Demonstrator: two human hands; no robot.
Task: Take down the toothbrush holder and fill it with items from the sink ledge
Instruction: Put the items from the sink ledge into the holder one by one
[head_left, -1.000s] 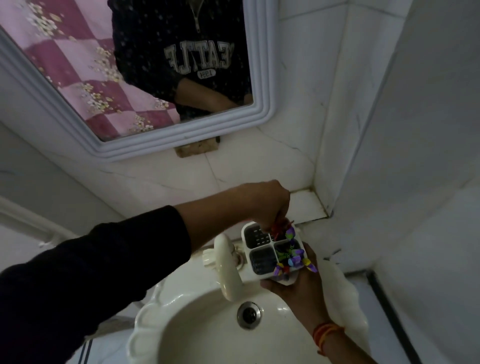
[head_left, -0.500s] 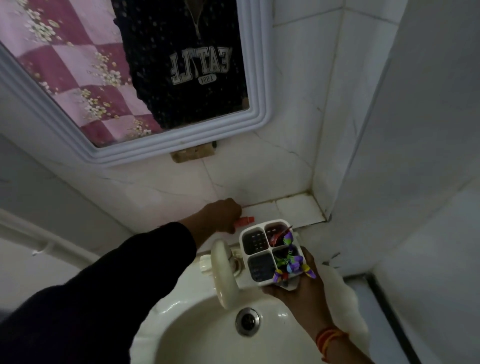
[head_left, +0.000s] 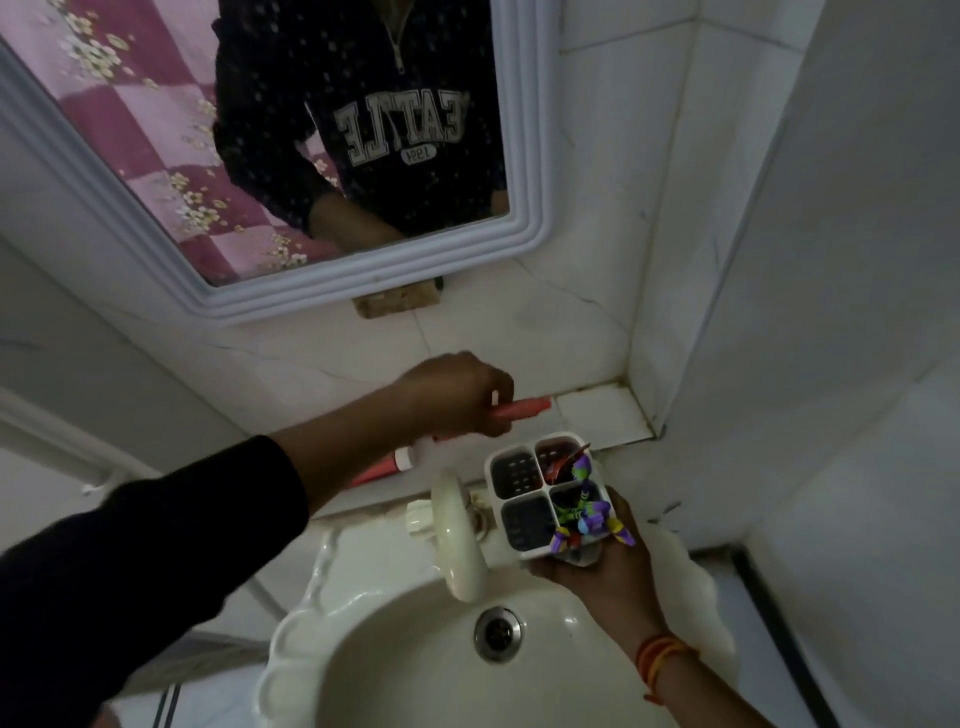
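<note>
My right hand (head_left: 602, 566) holds a white four-compartment toothbrush holder (head_left: 543, 488) from below, above the sink's back right rim. A purple and green toy brush (head_left: 584, 512) and a red item (head_left: 558, 462) stick out of its right compartments. The two left compartments look dark inside. My left hand (head_left: 457, 392) is closed on a red toothbrush (head_left: 519, 408), lifted just above the tiled ledge (head_left: 602, 413). A red toothpaste tube (head_left: 387, 467) with a white cap lies on the ledge under my left forearm.
A cream basin (head_left: 415, 670) with a metal drain (head_left: 497, 633) and a cream tap (head_left: 460, 535) sits below. A white-framed mirror (head_left: 524, 228) hangs above the ledge. White tiled walls close in at the right corner (head_left: 644, 332).
My left hand left the holder, reached back to the ledge, closed on the red toothbrush and raised it. The holder stays in my right hand, shifted slightly.
</note>
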